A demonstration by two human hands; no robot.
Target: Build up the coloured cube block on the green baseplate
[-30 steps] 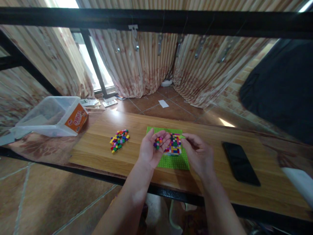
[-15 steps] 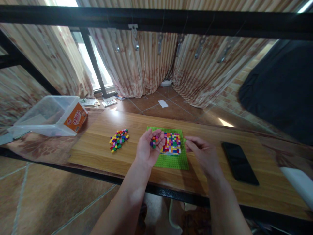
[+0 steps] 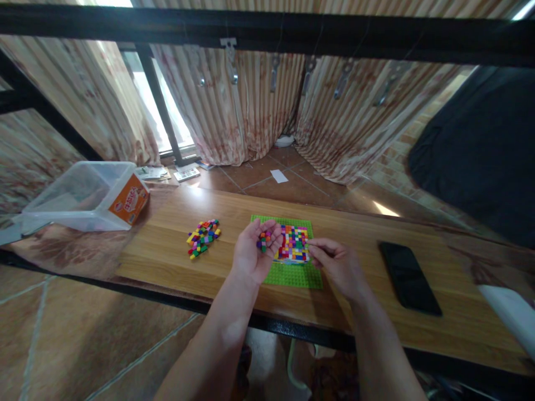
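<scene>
Palm up and cupped, my left hand (image 3: 253,250) holds several small coloured building bricks (image 3: 264,241) over the left part of a green baseplate (image 3: 295,275). On that plate stands a block of multicoloured bricks (image 3: 297,244), its left side partly hidden behind my left fingers. My right hand (image 3: 336,262) pinches thumb and forefinger at the block's right edge. A tiny brick seems to be between those fingertips, mostly hidden. A loose pile of mixed bricks (image 3: 203,238) lies on the wooden table (image 3: 167,267), left of the plate.
A black phone (image 3: 410,278) lies on the table to the right. Beyond the table's left end stands a clear plastic bin (image 3: 83,200) with an orange label. A dark metal bar (image 3: 267,36) with hanging hooks crosses above, in front of striped curtains (image 3: 251,117).
My right hand has moved left, from beside the baseplate to the right edge of the brick block, fingers still pinched. My left hand stays nearly in place with its bricks.
</scene>
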